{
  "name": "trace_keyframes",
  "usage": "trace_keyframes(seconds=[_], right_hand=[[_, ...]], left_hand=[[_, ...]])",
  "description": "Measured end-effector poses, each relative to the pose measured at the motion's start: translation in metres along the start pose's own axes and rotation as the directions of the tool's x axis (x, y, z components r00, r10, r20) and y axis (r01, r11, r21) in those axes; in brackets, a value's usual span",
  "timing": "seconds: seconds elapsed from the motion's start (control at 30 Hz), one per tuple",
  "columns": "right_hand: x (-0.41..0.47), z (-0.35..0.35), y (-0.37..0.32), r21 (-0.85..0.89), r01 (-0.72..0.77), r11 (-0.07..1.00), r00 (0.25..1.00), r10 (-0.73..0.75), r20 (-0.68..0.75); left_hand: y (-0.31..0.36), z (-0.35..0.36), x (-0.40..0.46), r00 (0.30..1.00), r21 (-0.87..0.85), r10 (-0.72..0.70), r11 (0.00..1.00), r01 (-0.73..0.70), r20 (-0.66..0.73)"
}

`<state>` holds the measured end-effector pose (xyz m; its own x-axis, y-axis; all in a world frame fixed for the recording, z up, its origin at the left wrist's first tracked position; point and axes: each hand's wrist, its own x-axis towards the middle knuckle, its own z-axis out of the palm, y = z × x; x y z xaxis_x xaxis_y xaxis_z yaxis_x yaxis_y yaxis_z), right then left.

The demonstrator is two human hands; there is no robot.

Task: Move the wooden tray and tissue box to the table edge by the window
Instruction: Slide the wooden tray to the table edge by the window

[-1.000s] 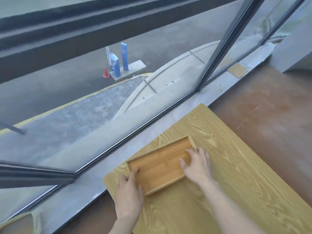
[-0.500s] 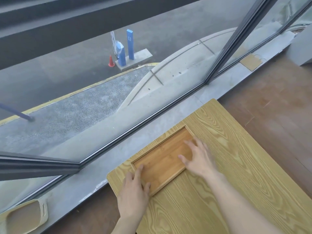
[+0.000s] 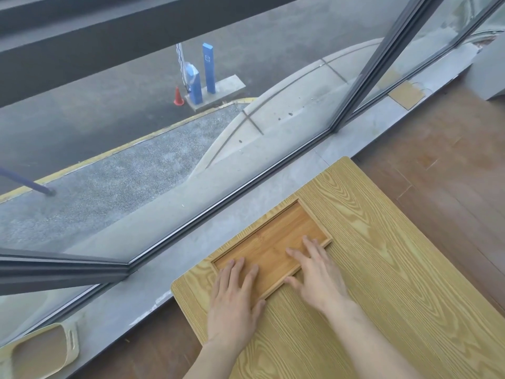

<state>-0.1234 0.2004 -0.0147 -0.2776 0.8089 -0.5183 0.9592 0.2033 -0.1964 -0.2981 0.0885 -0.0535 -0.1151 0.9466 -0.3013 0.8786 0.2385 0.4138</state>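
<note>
The shallow wooden tray [image 3: 276, 242] lies flat on the light wood table [image 3: 382, 242], its long side running along the table edge nearest the window. My left hand [image 3: 235, 299] rests flat over the tray's near left corner, fingers spread inside it and thumb at the near rim. Over the tray's right part lies my right hand [image 3: 317, 277], fingers apart on the tray floor and thumb at the near rim. No tissue box is in view.
A grey concrete sill [image 3: 246, 214] runs between the table and the big window with its dark frame [image 3: 377, 64]. A pale handled tray [image 3: 41, 351] sits on the sill at lower left. Brown wooden floor [image 3: 451, 160] lies to the right.
The tray has slid toward the window edge of the table. Both hands have shifted from gripping its rims to lying flat over it.
</note>
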Motion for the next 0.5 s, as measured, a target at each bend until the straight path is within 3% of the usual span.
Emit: trace_keyframes(seconds=[0.5], right_hand=[[0.012, 0.000, -0.006, 0.030, -0.015, 0.999, 1.000, 0.015, -0.010]], left_hand=[[0.000, -0.011, 0.012, 1.000, 0.020, 0.005, 1.000, -0.005, 0.002]])
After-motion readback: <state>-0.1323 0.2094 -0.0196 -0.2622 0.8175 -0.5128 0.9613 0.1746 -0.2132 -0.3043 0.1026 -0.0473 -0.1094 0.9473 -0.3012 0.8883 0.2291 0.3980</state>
